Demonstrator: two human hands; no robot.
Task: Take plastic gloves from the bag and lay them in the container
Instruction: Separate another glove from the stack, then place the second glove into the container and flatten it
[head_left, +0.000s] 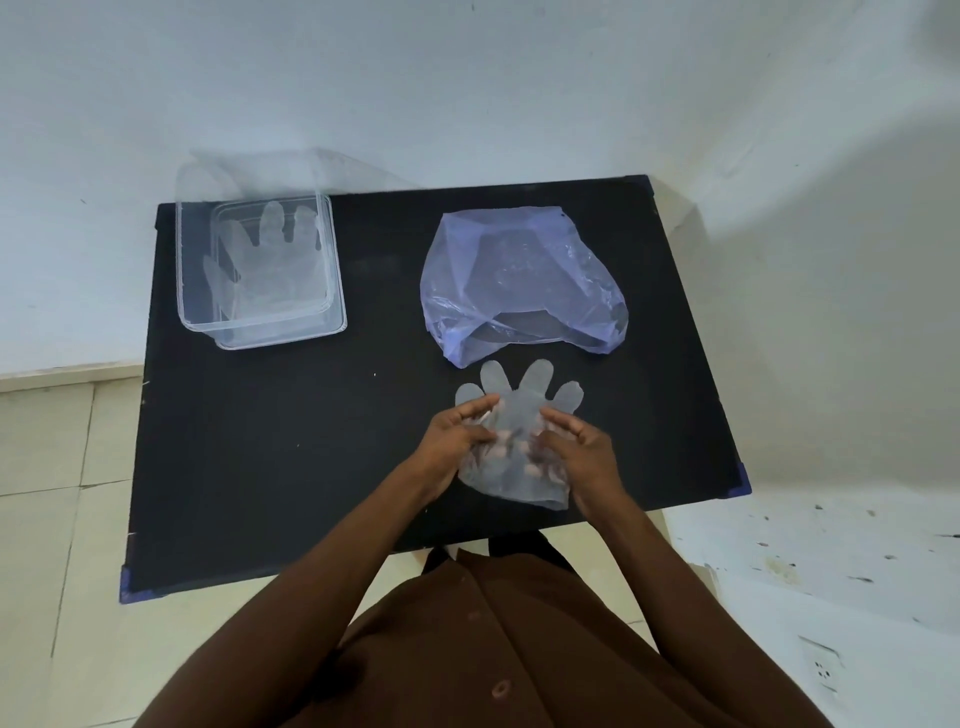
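A clear plastic glove (522, 402) is spread above the near middle of the black table (291, 441), fingers pointing away from me. My left hand (454, 441) grips its left side and my right hand (584, 449) grips its right side, with my fingertips showing through the film. Just beyond it lies the pale blue plastic bag (519, 280), its mouth facing me. At the far left corner stands the clear container (192, 291) with a clear glove (270, 249) lying flat inside it.
The table stands against a white wall; its far edge meets the wall behind the container. The container's clear lid (311, 166) leans up behind it. Tiled floor lies to the left, and a wall socket (821, 667) is at lower right.
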